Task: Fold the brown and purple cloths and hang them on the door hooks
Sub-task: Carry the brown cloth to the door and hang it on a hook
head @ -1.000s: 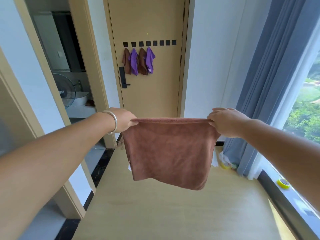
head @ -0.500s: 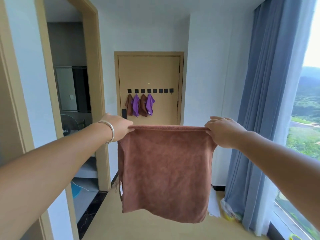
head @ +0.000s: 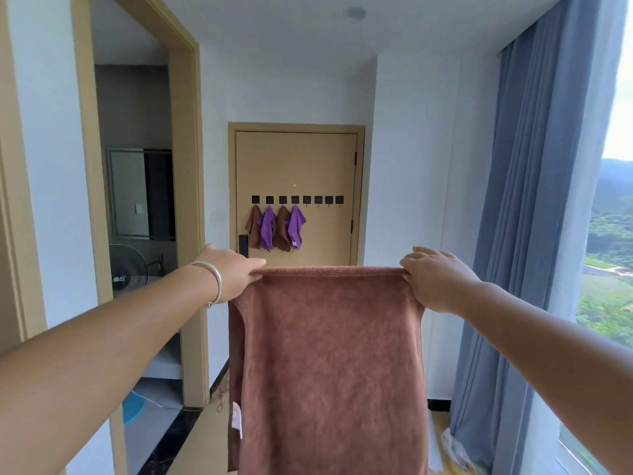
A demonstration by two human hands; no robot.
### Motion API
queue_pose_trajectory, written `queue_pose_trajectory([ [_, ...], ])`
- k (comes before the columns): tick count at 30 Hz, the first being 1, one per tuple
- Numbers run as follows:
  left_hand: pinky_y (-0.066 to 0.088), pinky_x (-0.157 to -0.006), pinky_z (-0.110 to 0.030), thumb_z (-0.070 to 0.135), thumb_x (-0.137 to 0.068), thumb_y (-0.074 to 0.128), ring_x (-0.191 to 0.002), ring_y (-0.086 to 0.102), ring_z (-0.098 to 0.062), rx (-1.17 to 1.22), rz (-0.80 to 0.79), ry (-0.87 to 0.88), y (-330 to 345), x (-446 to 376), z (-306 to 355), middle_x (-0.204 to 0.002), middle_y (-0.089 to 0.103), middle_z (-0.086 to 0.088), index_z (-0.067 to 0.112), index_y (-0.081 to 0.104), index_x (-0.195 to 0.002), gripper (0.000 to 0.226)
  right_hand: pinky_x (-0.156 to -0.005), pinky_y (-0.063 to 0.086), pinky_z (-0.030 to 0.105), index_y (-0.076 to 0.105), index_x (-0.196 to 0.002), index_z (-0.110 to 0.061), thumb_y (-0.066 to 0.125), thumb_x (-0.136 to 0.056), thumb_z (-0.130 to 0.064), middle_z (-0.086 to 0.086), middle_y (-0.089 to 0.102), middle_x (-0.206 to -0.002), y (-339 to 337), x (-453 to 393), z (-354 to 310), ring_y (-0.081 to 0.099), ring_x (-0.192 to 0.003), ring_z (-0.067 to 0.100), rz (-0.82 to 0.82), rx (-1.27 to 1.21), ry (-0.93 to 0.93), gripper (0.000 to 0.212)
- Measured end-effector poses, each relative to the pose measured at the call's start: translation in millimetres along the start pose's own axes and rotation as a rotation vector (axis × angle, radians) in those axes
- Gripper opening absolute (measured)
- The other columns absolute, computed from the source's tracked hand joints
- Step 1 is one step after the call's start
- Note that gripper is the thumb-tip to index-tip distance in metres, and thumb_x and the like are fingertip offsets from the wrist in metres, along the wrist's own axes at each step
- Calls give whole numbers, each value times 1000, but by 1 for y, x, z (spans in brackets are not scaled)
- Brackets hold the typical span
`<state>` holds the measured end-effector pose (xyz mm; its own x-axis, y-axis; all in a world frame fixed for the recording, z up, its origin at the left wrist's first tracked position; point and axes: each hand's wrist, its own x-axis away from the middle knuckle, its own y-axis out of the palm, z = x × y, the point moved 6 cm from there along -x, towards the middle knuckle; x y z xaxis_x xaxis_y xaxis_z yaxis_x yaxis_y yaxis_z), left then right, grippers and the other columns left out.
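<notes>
The left hand (head: 233, 274) and the right hand (head: 436, 279) each pinch a top corner of the brown cloth (head: 329, 365), which hangs flat in the lower middle of the frame with its top edge stretched straight. The fabric looks soft and fuzzy, and a small white label sits at its lower left edge. Behind it, at the centre, the door (head: 298, 159) carries a row of black square hooks (head: 329, 199); four small cloths (head: 275, 228), brown and purple in turn, hang on the left ones. A blue curtain (head: 534, 200) fills the right side.
</notes>
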<state>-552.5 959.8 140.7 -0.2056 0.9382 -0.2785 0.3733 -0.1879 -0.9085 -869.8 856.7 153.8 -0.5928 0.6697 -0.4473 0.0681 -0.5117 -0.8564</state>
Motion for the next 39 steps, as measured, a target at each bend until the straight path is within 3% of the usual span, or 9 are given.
queue_pose_trajectory([
  [7, 13, -116, -45, 47, -103, 14, -129, 47, -20, 52, 15, -3, 39, -68, -49, -137, 55, 4, 46, 28, -146, 45, -116, 23, 38, 60, -117, -21, 30, -103, -28, -7, 54, -135, 35, -84, -25, 27, -142, 17, -22, -12, 6, 33],
  [13, 17, -112, -43, 48, -102, 14, -124, 51, -20, 58, 56, 4, 57, -124, -94, -136, 56, 4, 46, 31, -145, 46, -110, 30, 35, 61, -102, -20, 30, -102, -27, -7, 61, -118, 57, -149, -48, 38, -133, 17, -1, -33, 10, 31],
  [18, 13, -114, -44, 48, -103, 15, -128, 48, -20, 62, 42, 10, 77, -155, -113, -138, 55, 4, 46, 30, -145, 45, -112, 27, 36, 58, -98, -22, 30, -103, -26, -7, 60, -122, 77, -186, -57, 32, -139, 17, -4, -48, 19, 29],
  [26, 13, -114, -44, 47, -103, 17, -130, 46, -19, 60, 9, 22, 112, -208, -122, -140, 52, 5, 45, 32, -144, 43, -108, 32, 34, 59, -97, -23, 31, -102, -26, -9, 61, -115, 118, -238, -55, 40, -131, 16, -1, -57, 6, 29],
  [36, 21, -111, -45, 48, -103, 16, -114, 55, -20, 36, 25, 16, 138, -311, -109, -122, 63, 6, 45, 42, -135, 42, -108, 32, 34, 62, -107, -22, 29, -102, -26, -7, 59, -120, 188, -339, -12, 40, -131, 16, 4, -84, -21, 34],
  [39, 27, -105, -43, 48, -102, 17, -98, 57, -18, 35, 55, 17, 139, -354, -101, -104, 65, 8, 46, 48, -123, 37, -107, 34, 34, 63, -111, -23, 28, -103, -28, -7, 60, -120, 206, -378, 12, 41, -130, 16, 24, -87, -25, 36],
])
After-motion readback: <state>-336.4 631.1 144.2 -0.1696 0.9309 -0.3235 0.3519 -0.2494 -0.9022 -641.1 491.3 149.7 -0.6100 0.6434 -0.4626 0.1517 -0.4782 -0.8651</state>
